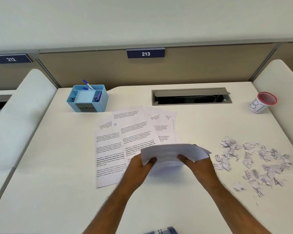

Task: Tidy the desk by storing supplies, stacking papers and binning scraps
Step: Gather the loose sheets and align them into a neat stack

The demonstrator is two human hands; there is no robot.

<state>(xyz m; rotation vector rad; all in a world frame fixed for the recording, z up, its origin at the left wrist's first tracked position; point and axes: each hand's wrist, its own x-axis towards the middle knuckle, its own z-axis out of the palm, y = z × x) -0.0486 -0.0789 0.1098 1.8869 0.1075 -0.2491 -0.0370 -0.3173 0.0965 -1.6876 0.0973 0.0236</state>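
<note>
I see both hands, left and right, gripping a stack of sheets, thumbs on top, raised over loose papers spread mid-bench. Scraps lie to the right, the bin far right, the organizer back left.

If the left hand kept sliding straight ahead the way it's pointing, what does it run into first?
The left hand, gripping the paper stack, points up and slightly right. It would probably first cross the loose printed sheets spread just ahead. Beyond them lies the cable hatch. Height above the desk is unclear.
</note>
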